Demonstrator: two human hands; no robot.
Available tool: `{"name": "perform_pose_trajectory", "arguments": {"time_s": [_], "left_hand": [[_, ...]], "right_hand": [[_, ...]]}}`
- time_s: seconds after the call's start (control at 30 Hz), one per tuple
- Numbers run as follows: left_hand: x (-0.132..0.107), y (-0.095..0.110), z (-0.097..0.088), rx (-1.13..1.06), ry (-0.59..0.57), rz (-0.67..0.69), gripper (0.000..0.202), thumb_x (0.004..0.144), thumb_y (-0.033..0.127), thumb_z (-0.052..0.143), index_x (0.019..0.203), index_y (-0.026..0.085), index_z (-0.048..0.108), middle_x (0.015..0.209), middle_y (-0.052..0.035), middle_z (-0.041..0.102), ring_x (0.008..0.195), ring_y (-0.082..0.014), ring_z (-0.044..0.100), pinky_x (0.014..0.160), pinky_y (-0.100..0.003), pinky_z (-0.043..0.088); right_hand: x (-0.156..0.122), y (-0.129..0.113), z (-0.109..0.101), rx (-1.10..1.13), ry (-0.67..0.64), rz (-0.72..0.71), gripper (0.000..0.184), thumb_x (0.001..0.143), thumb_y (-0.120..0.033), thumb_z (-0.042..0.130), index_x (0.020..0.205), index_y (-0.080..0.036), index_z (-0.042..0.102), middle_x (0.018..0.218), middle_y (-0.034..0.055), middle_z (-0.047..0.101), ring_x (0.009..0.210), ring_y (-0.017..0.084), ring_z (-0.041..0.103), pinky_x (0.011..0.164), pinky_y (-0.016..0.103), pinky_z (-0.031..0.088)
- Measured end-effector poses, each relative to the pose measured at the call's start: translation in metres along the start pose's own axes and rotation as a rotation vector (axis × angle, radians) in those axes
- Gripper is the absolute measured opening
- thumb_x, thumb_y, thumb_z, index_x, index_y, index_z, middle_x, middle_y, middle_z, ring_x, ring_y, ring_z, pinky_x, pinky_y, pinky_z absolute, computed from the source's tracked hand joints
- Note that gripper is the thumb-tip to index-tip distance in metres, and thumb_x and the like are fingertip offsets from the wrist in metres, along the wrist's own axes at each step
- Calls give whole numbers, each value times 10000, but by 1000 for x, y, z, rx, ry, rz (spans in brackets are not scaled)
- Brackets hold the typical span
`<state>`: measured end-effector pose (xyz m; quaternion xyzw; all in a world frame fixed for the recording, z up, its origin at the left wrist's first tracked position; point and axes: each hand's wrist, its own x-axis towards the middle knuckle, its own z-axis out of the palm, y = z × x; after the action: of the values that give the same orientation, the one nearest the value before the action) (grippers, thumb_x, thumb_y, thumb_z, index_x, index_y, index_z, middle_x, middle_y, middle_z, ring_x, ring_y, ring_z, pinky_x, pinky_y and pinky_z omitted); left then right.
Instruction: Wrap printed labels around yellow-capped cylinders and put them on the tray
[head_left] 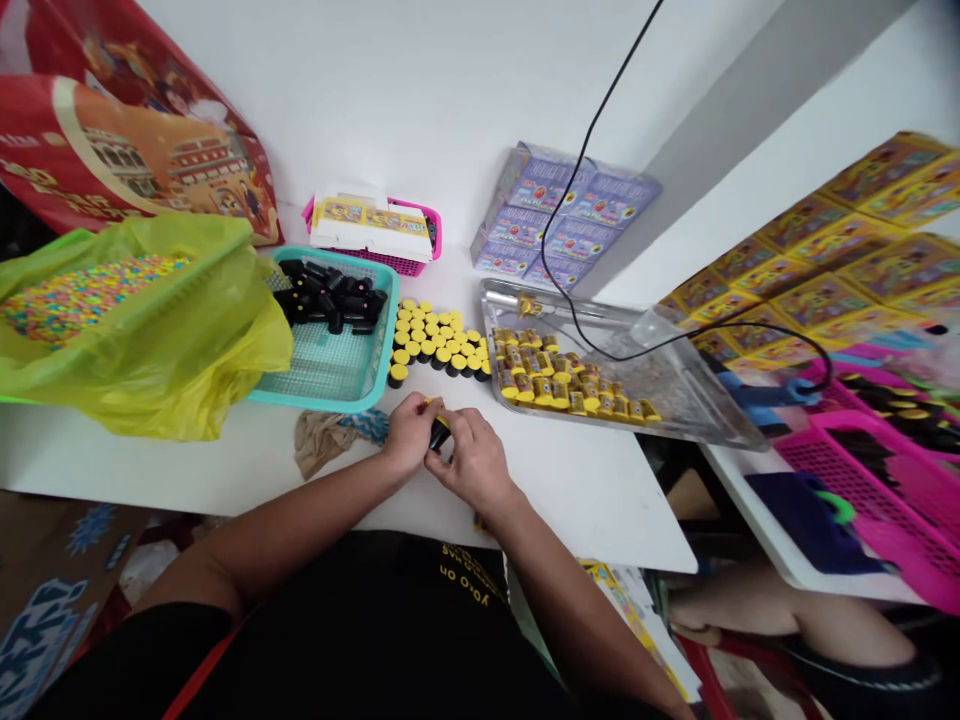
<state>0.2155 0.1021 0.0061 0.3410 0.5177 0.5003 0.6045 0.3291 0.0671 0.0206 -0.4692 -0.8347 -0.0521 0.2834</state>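
Note:
My left hand [409, 433] and my right hand [471, 462] meet above the white table [600, 510], pinching a small black tube with a yellow cap [440, 432] between their fingers. My fingers hide most of it. Just beyond my hands stands a cluster of similar yellow-capped tubes [439, 340]. Uncapped black tubes [328, 296] lie in a teal basket [379, 345] to the left. On my right, a metal tray [525, 305] holds several yellow-and-black labelled tubes [570, 385].
A yellow plastic bag [225, 340] holds multicoloured beads [90, 297]. Behind stand a pink basket [431, 225] with printed cards and purple packets [562, 215]. A black cable [592, 130] crosses the tray. Printed yellow boxes [832, 260] and pink baskets [877, 470] fill the right.

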Motion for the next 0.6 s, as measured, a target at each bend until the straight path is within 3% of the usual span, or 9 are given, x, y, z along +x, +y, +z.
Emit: {"name": "perform_pose_trajectory", "arguments": {"time_s": [0.27, 0.47, 0.6], "left_hand": [[-1, 0, 0, -3, 18, 117, 258, 781, 385, 615, 662, 199, 481, 607, 50, 489, 583, -108, 477, 563, -233, 403], [1, -7, 0, 27, 21, 135, 276, 785, 378, 624, 633, 198, 480, 594, 51, 489, 581, -107, 475, 571, -236, 404], [-1, -3, 0, -39, 8, 62, 282, 783, 402, 641, 659, 197, 493, 593, 53, 509, 548, -106, 481, 529, -239, 399]], "right_hand": [[-4, -7, 4, 126, 121, 221, 363, 723, -238, 657, 1069, -196, 558, 877, 66, 590, 791, 229, 581, 678, 358, 521], [-10, -6, 9, 42, 161, 73, 320, 792, -253, 615, 1098, -184, 553, 797, 61, 575, 765, 240, 557, 655, 374, 509], [-9, -7, 8, 33, 162, 38, 333, 816, -269, 604, 1126, -165, 540, 841, 85, 589, 796, 248, 571, 669, 383, 521]]}}
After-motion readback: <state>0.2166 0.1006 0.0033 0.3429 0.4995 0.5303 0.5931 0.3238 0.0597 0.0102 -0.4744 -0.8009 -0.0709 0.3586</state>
